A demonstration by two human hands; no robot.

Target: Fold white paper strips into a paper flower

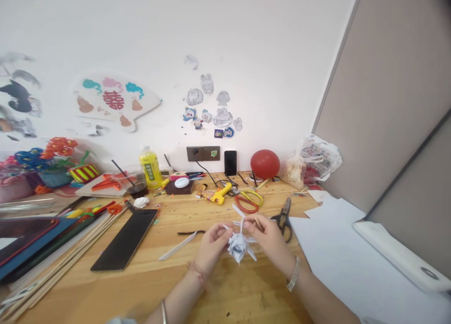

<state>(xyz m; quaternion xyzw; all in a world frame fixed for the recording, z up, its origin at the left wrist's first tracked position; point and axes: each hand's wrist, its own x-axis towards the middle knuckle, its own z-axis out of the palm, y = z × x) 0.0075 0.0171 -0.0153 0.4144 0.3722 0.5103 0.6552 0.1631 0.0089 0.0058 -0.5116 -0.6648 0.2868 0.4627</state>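
A white woven-looking paper ball (238, 247) with loose strip ends sticking out hangs between my two hands, above the table. My left hand (213, 243) is closed at its left side, thumb and fingers pinching the paper. On the other side my right hand (265, 232) pinches an upright paper strip (242, 225) that rises from the ball. A small tan stick-like piece shows among the right fingers; I cannot make out what it is. Just beyond the hands lies a loose white strip (238, 211). Another strip (178, 245) rests left of my left hand, near a thin black cord.
Black-handled scissors (283, 219) lie right of my right hand, beside white paper sheets (338, 239). Behind are red-and-yellow-handled scissors (249, 201), a yellow glue gun (221, 194) and a red balloon (265, 164). A black tablet (125, 239) and wooden sticks (70, 256) lie left.
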